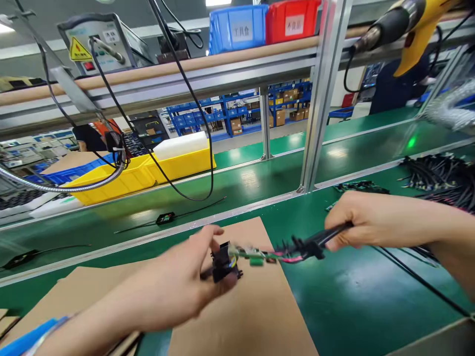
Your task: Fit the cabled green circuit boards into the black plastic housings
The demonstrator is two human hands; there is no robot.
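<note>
My left hand [185,282] grips a small black plastic housing [222,264] above a brown cardboard sheet [256,316]. A little green circuit board [254,256] with coloured wires joins that housing to a black cable [319,240]. My right hand [359,222] pinches the black cable by its strain relief, a short way to the right of the board. The cable runs off to the lower right across the green mat. Both hands hold the assembly just over the cardboard.
A green conveyor belt [237,183] runs behind the bench with a finished cable unit [165,218] lying on it. Yellow bins [141,173] sit beyond. A pile of black cables [441,178] lies at right. A yellow heat gun [408,24] hangs above, next to an aluminium post [319,99].
</note>
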